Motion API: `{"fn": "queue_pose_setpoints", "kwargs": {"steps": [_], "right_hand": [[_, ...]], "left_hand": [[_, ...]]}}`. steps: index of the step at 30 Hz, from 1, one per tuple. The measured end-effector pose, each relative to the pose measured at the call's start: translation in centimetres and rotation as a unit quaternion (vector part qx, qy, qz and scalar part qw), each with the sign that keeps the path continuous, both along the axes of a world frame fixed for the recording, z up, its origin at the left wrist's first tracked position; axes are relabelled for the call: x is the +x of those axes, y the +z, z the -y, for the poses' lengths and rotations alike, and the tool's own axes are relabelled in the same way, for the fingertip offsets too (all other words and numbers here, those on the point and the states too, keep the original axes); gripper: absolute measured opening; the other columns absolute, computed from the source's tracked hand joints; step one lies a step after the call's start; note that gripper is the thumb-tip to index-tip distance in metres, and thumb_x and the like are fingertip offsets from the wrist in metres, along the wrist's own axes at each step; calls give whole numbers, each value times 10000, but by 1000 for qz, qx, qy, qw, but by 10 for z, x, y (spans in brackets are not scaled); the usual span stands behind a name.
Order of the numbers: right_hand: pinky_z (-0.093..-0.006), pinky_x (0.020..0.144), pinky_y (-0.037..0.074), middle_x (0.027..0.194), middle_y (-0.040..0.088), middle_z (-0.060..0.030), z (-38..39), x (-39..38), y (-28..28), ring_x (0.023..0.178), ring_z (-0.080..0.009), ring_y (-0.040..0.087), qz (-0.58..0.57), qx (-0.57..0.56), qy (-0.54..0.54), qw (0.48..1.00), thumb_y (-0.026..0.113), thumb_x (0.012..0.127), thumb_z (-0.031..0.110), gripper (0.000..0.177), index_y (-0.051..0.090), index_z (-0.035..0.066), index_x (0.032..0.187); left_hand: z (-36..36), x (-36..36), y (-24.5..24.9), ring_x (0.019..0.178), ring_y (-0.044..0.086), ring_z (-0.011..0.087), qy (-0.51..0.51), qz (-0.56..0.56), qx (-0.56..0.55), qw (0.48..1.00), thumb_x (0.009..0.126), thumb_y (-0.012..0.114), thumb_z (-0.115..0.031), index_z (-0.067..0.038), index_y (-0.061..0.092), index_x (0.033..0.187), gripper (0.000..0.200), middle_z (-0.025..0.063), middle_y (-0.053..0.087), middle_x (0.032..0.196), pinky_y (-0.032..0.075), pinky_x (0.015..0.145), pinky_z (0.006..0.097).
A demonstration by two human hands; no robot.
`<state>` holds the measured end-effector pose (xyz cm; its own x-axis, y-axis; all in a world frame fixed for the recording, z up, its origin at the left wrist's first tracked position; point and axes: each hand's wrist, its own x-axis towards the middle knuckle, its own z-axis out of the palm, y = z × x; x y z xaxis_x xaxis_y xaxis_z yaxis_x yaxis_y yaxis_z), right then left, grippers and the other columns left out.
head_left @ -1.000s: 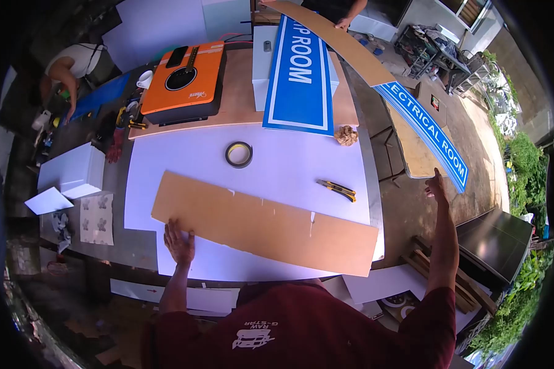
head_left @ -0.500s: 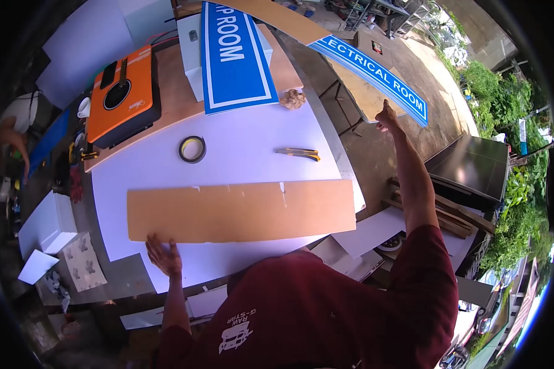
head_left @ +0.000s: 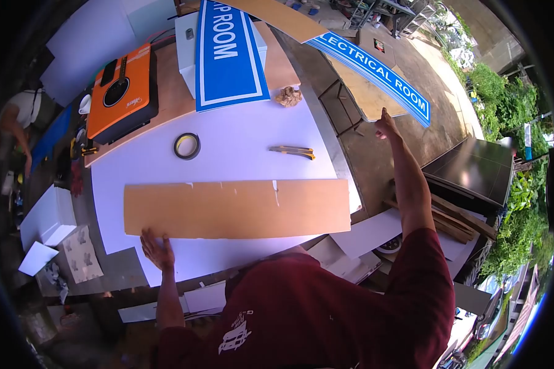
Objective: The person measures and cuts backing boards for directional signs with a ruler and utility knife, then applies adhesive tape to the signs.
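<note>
My left hand (head_left: 157, 249) lies with fingers spread at the lower left corner of a long brown cardboard strip (head_left: 237, 210), its fingertips over the edge. The strip rests on a large white sheet (head_left: 228, 141) and has small white torn spots along its top edge. My right hand (head_left: 386, 125) reaches far out to the right, index finger extended and the others bent, with nothing visible in it. It is just short of a blue "ELECTRICAL ROOM" sign (head_left: 375, 74). On the white sheet lie a roll of dark tape (head_left: 187, 146) and a yellow-handled utility knife (head_left: 292, 152).
A blue "ROOM" sign (head_left: 231, 74) lies across a pale box. Left of it is an orange guitar-printed case (head_left: 122, 86). Crumpled brown paper (head_left: 289, 96) sits at the sheet's edge. Wood pieces (head_left: 455, 218) lie at right; a person (head_left: 21, 117) is at far left.
My right hand has drawn slightly back from the sign. My left hand stays at the cardboard's lower left corner. The whole view has shifted a little.
</note>
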<state>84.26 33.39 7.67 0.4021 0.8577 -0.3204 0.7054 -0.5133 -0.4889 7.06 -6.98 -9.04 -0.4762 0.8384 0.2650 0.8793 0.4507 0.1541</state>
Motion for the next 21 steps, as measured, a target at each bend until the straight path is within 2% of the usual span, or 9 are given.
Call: {"fn": "queue_pose_setpoints", "kwargs": {"steps": [2, 3, 5, 8, 9, 13, 15, 19, 21], "right_hand": [[-333, 420, 485, 758, 673, -175, -6, 13, -19, 540, -219, 658, -39, 27, 2, 999, 447, 855, 35, 818, 121, 163, 1594], [-338, 393, 496, 778, 664, -154, -4, 13, -22, 547, -224, 665, -64, 26, 13, 998, 477, 862, 11, 834, 119, 157, 1600], [-315, 374, 456, 749, 648, -138, -6, 15, -44, 505, -200, 623, -94, 1, 11, 996, 514, 856, 9, 769, 261, 167, 1565], [-295, 382, 457, 760, 646, -104, 21, -11, -76, 505, -170, 609, -77, 53, 151, 984, 541, 894, 62, 426, 555, 64, 1320], [-286, 410, 471, 791, 665, -95, 37, -28, -81, 547, -152, 625, -123, 45, 151, 980, 553, 926, 94, 345, 596, 36, 1263], [-248, 467, 461, 760, 672, -56, 114, -136, -69, 579, -122, 639, -189, 25, 241, 952, 576, 969, 140, 191, 693, 20, 1061], [-246, 489, 471, 765, 678, -52, 146, -186, -71, 597, -118, 643, -283, 27, 301, 910, 585, 971, 153, 190, 695, 18, 1046], [-240, 500, 467, 792, 682, -62, 197, -293, -78, 628, -124, 651, -330, -52, 353, 874, 609, 969, 228, 239, 695, 23, 1057], [-236, 497, 466, 826, 687, -79, 212, -336, -93, 634, -129, 658, -396, -79, 351, 845, 614, 969, 254, 308, 655, 17, 1162]], "left_hand": [[0, -3, -4, 1470, 282, 357, 14, -14, -8, 1000, 969, 492, -554, -122, 369, 1519, 710, 111, 317, 1598, 239, 1178, 540], [1, -4, -6, 1472, 275, 356, 13, -27, -3, 1000, 969, 486, -561, -107, 362, 1517, 722, 119, 304, 1601, 238, 1178, 542], [0, -3, -4, 1471, 270, 358, 31, -19, -33, 999, 962, 471, -598, -93, 334, 1522, 766, 131, 298, 1598, 230, 1184, 541], [3, -4, -2, 1468, 275, 359, 44, -18, -37, 998, 951, 476, -610, -102, 334, 1521, 777, 135, 299, 1593, 227, 1191, 527], [1, -6, -3, 1467, 276, 361, 41, -11, -33, 999, 950, 481, -607, -104, 337, 1520, 774, 138, 302, 1591, 226, 1192, 526], [4, -2, 0, 1467, 275, 365, 31, 11, -12, 999, 944, 505, -594, -108, 356, 1511, 761, 149, 307, 1586, 223, 1190, 534], [3, -6, 3, 1466, 275, 371, 27, 18, -2, 999, 940, 522, -585, -107, 365, 1506, 758, 154, 310, 1584, 223, 1187, 541], [5, -9, 5, 1466, 265, 389, 18, 41, 7, 999, 929, 551, -572, -88, 373, 1503, 772, 172, 305, 1582, 222, 1180, 554], [8, -12, 5, 1464, 263, 398, 9, 46, 18, 999, 925, 563, -562, -77, 380, 1500, 774, 183, 302, 1580, 222, 1179, 557]]}}
